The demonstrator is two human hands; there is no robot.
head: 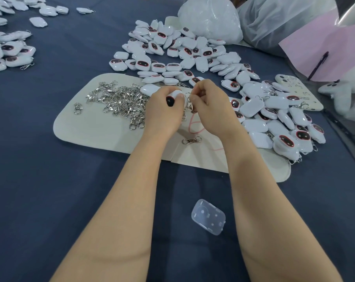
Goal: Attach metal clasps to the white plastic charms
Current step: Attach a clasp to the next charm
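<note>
Charm (pixel 175 96) is being gripped by left hand (pixel 164 107) while right hand (pixel 210 103) is pinching a clasp (pixel 192 105), apparently mid-fitting; finished pile (pixel 282 142) is growing, bare heap (pixel 192 51) is waiting.

I get a bright, even feed, lit softly from overhead. The two forearms (pixel 131 200) throw only faint, blurred shadows on the dark blue cloth counter (pixel 50 180). Small white highlights sit on the glossy white plastic charms (pixel 192 49), and the crumpled clear plastic bag (pixel 211 19) glares palest; the silvery metal clasps (pixel 121 102) glint. The centre is sharp. Toward the edges the wide lens bends the scene, and the white plush toy (pixel 347 98) at right smears soft, slightly out of focus.
</note>
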